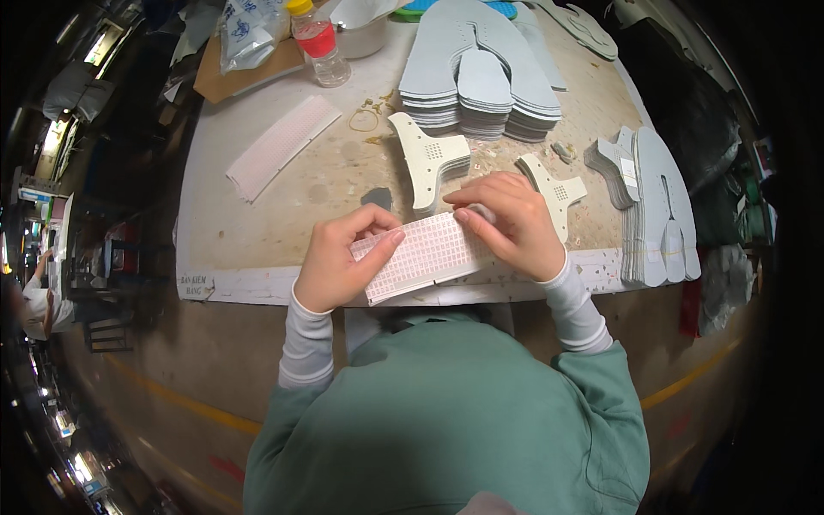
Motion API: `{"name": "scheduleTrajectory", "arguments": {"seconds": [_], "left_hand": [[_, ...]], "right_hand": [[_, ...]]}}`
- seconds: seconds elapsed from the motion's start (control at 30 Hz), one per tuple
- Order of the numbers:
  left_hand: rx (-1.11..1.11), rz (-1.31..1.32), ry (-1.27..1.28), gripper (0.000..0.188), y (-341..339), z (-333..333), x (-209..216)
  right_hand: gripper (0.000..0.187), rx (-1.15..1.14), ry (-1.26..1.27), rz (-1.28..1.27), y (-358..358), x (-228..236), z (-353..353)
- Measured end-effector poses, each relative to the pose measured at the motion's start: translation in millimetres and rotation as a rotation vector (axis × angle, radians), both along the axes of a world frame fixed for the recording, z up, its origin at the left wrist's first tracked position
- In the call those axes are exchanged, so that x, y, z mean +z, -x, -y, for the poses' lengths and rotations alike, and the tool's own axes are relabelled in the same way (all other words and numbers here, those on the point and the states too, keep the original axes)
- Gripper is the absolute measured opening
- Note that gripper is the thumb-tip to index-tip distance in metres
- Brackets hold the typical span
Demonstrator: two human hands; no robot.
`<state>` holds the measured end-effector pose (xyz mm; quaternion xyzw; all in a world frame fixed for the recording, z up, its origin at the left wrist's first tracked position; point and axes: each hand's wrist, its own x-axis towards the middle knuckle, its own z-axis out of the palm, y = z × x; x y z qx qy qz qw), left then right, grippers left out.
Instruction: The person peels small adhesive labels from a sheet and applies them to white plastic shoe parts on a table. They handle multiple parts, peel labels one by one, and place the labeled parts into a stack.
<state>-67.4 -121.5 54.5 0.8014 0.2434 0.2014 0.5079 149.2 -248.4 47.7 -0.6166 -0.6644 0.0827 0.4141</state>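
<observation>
My left hand (342, 257) holds the left end of a white sheet of small grid stickers (422, 255) at the table's near edge. My right hand (508, 221) rests on the sheet's right end, fingertips pinched at its top edge on a small piece. Just beyond the hands lie two cream T-shaped cut pieces, one stack (427, 158) in the middle and one piece (554, 193) to the right.
A tall stack of grey shoe-shaped cut parts (481, 77) stands at the back. More grey parts (652, 197) are stacked at the right edge. A second sticker sheet (281, 144), a clear bottle with red label (321, 47) and rubber bands (367, 116) lie at the left on the worn table (257, 223).
</observation>
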Motion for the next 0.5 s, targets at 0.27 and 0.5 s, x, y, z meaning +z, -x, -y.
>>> {"name": "scheduleTrajectory", "arguments": {"seconds": [0.27,0.5], "left_hand": [[0.045,-0.048,0.092,0.016,13.0,-11.2,10.4],[-0.031,-0.013,-0.011,0.015,8.5,-11.0,16.9]], "right_hand": [[0.011,-0.023,-0.078,-0.098,-6.2,3.1,-5.8],[0.013,0.077,-0.050,0.002,-6.5,5.1,-5.9]]}}
